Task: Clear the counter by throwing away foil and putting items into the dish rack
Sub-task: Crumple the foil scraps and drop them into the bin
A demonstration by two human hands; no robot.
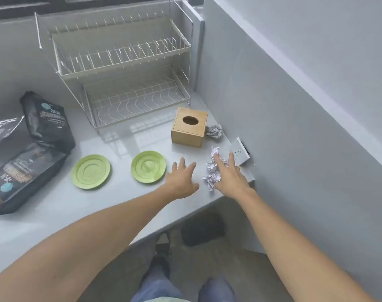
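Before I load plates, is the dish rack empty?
Empty: both tiers of the dish rack show bare wires; both plates lie on the counter.

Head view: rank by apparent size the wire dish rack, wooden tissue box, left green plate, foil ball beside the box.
1. Two-tier white wire dish rack, by far the largest.
2. Round left green plate and square wooden tissue box: look alike; plate nearer, so unranked.
3. Crumpled foil ball, smallest.
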